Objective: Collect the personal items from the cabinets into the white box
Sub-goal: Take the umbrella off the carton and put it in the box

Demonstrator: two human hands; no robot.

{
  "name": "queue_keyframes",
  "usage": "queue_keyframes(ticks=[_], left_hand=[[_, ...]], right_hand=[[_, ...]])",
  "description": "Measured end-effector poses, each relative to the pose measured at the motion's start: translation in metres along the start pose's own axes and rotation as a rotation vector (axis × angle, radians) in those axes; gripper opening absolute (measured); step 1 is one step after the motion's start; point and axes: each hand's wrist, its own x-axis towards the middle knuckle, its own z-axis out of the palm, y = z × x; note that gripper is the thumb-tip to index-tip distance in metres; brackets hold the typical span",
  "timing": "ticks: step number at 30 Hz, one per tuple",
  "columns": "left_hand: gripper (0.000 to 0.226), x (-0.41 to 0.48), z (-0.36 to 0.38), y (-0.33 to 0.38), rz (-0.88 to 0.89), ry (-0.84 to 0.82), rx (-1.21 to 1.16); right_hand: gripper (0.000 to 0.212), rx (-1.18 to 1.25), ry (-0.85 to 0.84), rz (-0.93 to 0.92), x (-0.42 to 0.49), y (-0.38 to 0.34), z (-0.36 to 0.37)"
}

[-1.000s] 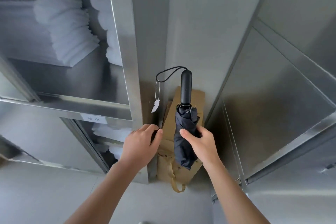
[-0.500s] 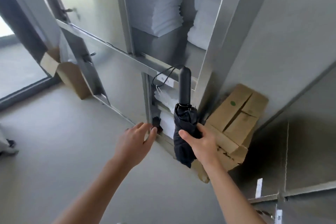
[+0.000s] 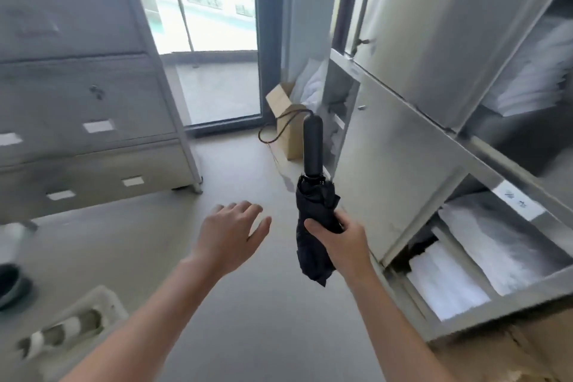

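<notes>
My right hand (image 3: 339, 240) grips a folded black umbrella (image 3: 313, 201) around its fabric, handle pointing up, wrist strap looping off to the left. My left hand (image 3: 231, 234) hovers to the left of it with fingers spread and nothing in it. The white box (image 3: 93, 298) shows at the lower left corner, its slotted rim blurred. The open steel cabinet (image 3: 403, 146) stands to the right, with stacks of white towels (image 3: 483, 257) on its shelves.
A second steel cabinet (image 3: 93, 108) with labelled doors stands on the left. A cardboard box (image 3: 286, 121) sits on the floor by the glass door (image 3: 217, 25). A dark round object (image 3: 9, 285) lies at the left edge. Brown cardboard (image 3: 502, 357) fills the lower right.
The view has swung left, away from the cabinet toward the room. My left hand has come off the cabinet frame and opened. The umbrella stays in my right hand.
</notes>
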Motion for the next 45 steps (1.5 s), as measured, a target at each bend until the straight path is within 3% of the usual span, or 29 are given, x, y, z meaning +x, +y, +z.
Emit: queue_keyframes(ticks=[7,13,17,20,24,27,30,35,45], left_hand=[[0.049,-0.050,-0.043,-0.154,-0.304,0.028,0.132],[0.052,-0.108,-0.055,-0.246,-0.653,0.009,0.204],[0.056,-0.119,-0.053,-0.292,-0.893,-0.042,0.183],[0.052,-0.125,-0.049,-0.313,-1.059,0.024,0.083],[0.036,-0.146,-0.046,-0.330,-1.229,0.124,0.140],[0.049,-0.170,-0.055,-0.339,-1.353,0.170,0.165],[0.060,-0.196,-0.062,-0.356,-1.503,0.169,0.168],[0.057,-0.238,-0.053,-0.402,-1.616,0.189,0.125],[0.050,-0.328,-0.018,-0.563,-1.568,0.134,-0.023]], right_hand=[[0.024,-0.023,-0.370,-0.031,0.035,-0.036,0.181],[0.022,-0.055,-0.685,-0.033,0.059,-0.043,0.315],[0.025,-0.075,-0.882,-0.058,0.081,-0.046,0.393],[0.024,-0.100,-1.022,-0.039,0.093,-0.051,0.444],[0.020,-0.146,-1.215,-0.046,0.092,-0.059,0.512],[0.016,-0.180,-1.323,-0.065,0.079,-0.062,0.554],[0.012,-0.232,-1.401,-0.074,0.065,-0.061,0.596],[0.016,-0.336,-1.484,-0.106,0.038,-0.052,0.677],[0.014,-0.535,-1.471,-0.087,-0.010,-0.002,0.839]])
